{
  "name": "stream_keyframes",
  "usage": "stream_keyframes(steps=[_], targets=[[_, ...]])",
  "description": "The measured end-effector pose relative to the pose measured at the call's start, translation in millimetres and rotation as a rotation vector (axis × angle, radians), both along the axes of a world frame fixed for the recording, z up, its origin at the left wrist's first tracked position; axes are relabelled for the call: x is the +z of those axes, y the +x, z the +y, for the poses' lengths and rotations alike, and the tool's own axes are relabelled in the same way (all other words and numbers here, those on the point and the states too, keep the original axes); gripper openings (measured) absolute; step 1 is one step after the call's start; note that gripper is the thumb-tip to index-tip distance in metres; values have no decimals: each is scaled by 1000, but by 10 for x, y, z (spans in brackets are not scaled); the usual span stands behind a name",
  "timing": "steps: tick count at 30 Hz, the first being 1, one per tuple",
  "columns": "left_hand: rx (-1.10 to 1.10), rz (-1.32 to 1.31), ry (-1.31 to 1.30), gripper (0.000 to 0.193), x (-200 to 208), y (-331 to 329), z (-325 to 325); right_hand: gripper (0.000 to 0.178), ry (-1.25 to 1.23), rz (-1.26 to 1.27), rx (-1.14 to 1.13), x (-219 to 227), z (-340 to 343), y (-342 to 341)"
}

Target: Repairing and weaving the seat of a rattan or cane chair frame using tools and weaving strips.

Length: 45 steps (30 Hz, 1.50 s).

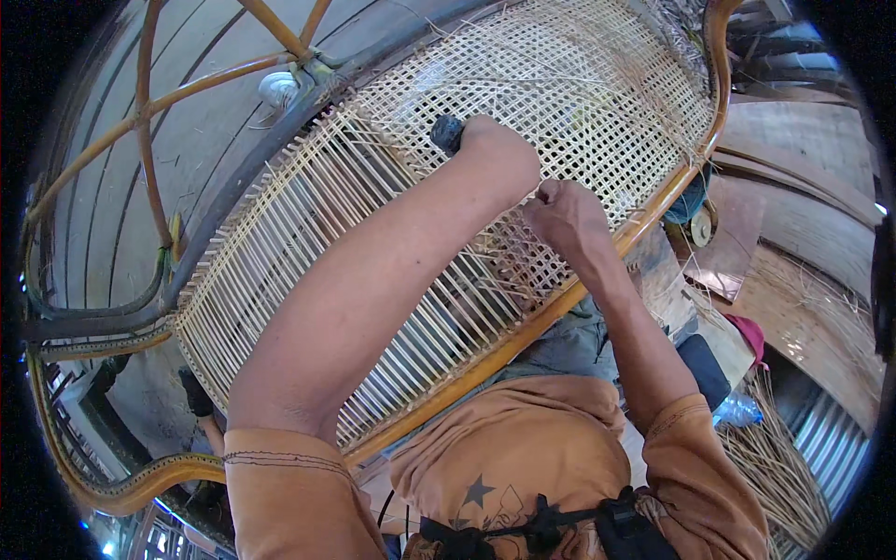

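Note:
A long rattan seat frame (653,207) lies across in front of me, strung with pale cane. Its right and far part is an open cane weave (560,70); to the left run parallel cane strands (280,238) with gaps between them. My left hand (504,154) is bent at the wrist over the weave's near-left part, its fingers hidden from view. A dark rounded thing (447,133) sits beside that wrist; whether it is held or worn, I cannot tell. Close by, my right hand (569,219) is closed at the weave, fingers curled together; what they pinch is too small to make out.
Loose cane ends (644,56) are scattered over the far weave. Curved rattan poles (145,112) rise at the left. On the right lie wooden boards (793,159), a bundle of cane strips (770,457), a clear plastic bottle (739,409) and a red cloth item (747,336).

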<state>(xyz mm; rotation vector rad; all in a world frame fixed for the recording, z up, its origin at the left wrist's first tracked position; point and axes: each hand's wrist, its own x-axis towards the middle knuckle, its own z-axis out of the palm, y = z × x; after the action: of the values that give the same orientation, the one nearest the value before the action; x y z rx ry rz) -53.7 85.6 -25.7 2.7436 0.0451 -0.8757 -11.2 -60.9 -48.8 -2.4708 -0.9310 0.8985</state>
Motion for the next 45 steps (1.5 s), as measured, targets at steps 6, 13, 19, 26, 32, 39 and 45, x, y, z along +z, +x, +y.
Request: stream_keyframes(steps=[6, 13, 19, 26, 32, 39, 45], targets=[[131, -27, -140, 24, -251, -222, 117, 22, -32, -272, 88, -164, 1, -80], [130, -49, -86, 20, -134, -206, 60, 21, 55, -259, 195, -70, -64, -126], [-39, -136, 67, 15, -46, -216, -101, 16, 5, -352, 147, -277, -96, -127], [-52, -209, 71, 13, -70, -269, -89, 19, -108, -116, -6, -98, -4, -78], [31, -65, -123, 17, -185, -250, 134, 20, -118, -191, 130, -65, 20, -100], [36, -26, -18, 19, 55, -130, -59, 22, -233, -164, 113, -27, 30, -69], [-17, -54, 17, 17, -13, -94, -50, 20, -131, -309, 182, -301, -58, -51]])
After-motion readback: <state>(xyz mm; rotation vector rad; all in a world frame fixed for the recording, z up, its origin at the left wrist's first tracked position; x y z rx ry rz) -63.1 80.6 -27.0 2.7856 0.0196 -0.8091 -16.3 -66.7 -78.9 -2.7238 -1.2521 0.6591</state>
